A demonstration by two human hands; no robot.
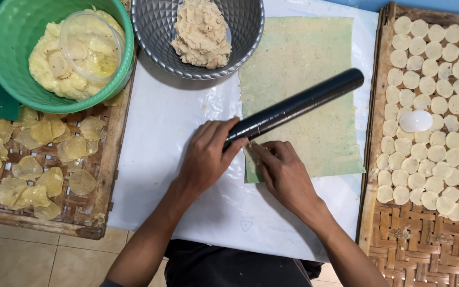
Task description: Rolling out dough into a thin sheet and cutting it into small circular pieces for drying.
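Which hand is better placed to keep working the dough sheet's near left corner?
Right, probably. The right hand already has fingertips on that corner of the dough sheet, while the left hand is busy with a grip on the black rolling pin lying across the sheet.

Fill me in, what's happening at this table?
A person is working a thin greenish dough sheet on white plastic. The left hand grips the near end of a black roller lying across the sheet; the right hand presses the sheet's near corner. A grey bowl of dough and a green bowl sit behind. The woven tray at right holds cut rounds; the left tray holds yellow pieces.
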